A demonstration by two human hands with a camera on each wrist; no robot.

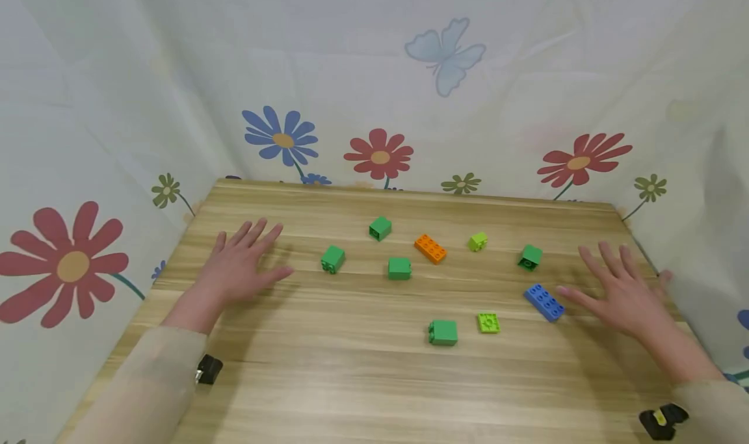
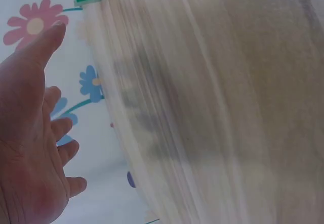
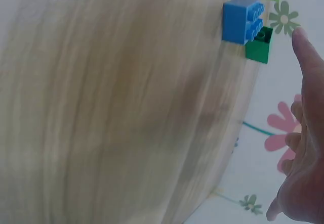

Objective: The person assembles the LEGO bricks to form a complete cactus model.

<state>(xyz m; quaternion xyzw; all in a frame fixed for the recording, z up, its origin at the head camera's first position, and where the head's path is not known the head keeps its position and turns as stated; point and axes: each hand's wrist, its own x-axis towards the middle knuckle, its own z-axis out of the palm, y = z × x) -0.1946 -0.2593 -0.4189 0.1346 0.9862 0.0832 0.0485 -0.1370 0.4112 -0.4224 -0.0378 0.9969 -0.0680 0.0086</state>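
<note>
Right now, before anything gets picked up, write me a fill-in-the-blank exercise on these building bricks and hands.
The building brick nearest the right hand is coloured ____.
The orange building brick lies with its studs facing ____.
The left hand is holding ____.
Not counting the lime ones, the green building bricks number ____.

Missing words: blue; up; nothing; five.

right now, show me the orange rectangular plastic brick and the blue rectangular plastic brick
Orange rectangular plastic brick [image 1: 430, 248], head view, middle of its studded top.
Blue rectangular plastic brick [image 1: 544, 301], head view, middle of its studded top.
</note>
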